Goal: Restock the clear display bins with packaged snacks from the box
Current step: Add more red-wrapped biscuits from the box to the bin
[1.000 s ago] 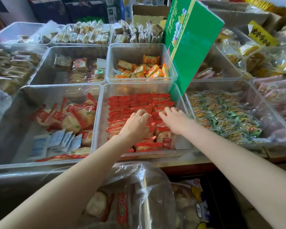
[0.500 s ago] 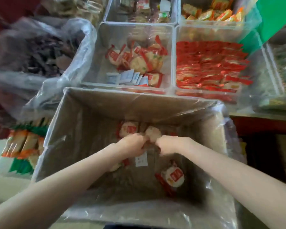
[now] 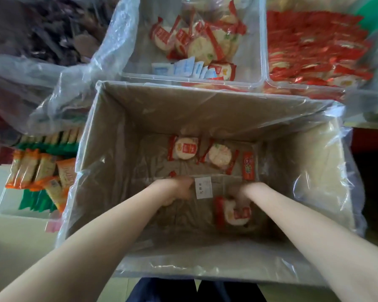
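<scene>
Pale floor (image 3: 13, 236) at near left; dark trouser legs (image 3: 194, 290) cut off at the near edge.

Large brown cardboard box lined with clear plastic film (image 3: 205, 110) fills the centre, open at the top. Beyond it, two clear plastic display bins side by side: far-centre bin (image 3: 258, 51) holds a loose heap of round pale crackers in red-trimmed wrappers plus small blue-white sachets (image 3: 183, 68); far-right bin (image 3: 268, 79) is packed with rows of red-wrapped snacks (image 3: 314, 44). Big clear plastic sack of dark contents (image 3: 42, 35) at far left, contents not identifiable. Low clear tray of orange- and green-wrapped bars (image 3: 37, 171) left of the box.

Box floor: two round red-wrapped crackers (image 3: 183, 148) lie at the far side, well apart from both hands; narrow red packet (image 3: 248, 165) just right of them; white paper slip (image 3: 203, 187) between the hands.

Left hand (image 3: 175, 190): fingers curled downward, clenched on something that is hidden; red corner shows just beyond the knuckles, contents cannot be told. Right hand (image 3: 242, 192): fingers curled down onto a round red-wrapped cracker packet (image 3: 234, 212) at near right, grasping its far edge; fingertips blurred.

Far-right bin and green object beyond it are motion-blurred.
</scene>
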{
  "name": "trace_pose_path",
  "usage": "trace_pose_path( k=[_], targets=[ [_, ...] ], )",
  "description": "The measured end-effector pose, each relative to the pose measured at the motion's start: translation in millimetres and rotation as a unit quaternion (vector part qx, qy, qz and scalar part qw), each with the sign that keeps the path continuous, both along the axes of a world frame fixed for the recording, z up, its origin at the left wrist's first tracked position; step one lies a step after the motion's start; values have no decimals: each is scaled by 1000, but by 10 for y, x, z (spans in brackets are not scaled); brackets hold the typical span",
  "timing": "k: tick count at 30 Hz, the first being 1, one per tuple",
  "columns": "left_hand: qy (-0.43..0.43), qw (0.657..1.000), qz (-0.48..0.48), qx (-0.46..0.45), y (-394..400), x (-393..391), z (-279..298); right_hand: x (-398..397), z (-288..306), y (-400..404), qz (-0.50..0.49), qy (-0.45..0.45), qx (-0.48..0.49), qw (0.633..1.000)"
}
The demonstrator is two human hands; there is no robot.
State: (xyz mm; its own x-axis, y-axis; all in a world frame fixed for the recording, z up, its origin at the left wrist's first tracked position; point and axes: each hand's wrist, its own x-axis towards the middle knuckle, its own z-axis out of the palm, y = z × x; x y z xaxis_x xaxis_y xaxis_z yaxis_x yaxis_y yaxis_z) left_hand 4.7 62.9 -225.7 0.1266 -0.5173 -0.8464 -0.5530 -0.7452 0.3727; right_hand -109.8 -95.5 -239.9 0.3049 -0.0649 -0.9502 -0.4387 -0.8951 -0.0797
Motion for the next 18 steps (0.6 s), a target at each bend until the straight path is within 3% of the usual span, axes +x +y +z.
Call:
trace_pose_path(
  k=[1, 3, 6, 7, 11, 14, 18],
  targets=[
    [35, 998, 44, -12, -21, 27, 52, 84, 60, -6, -33, -34, 43, 998],
    [111, 983, 144, -28, -28, 109, 174, 255, 235, -24, -188, -97, 138, 968],
    [198, 921, 331, -49, -32, 258, 340, 382, 483, -97, -322, -167, 197, 911],
    [202, 915, 347, -41, -33, 308, 417, 378, 529, -160, -348, -177, 200, 899],
    [98, 953, 288, -3, 15, 503, 496, 318, 702, -452, -420, -217, 175, 864],
    [132, 928, 347, -2, 0, 492, 484, 293, 786, -411, -503, -148, 280, 804],
    [234, 864, 435, -91, -135, 385, 512, 329, 617, -83, -531, -116, 341, 766]
  ],
)
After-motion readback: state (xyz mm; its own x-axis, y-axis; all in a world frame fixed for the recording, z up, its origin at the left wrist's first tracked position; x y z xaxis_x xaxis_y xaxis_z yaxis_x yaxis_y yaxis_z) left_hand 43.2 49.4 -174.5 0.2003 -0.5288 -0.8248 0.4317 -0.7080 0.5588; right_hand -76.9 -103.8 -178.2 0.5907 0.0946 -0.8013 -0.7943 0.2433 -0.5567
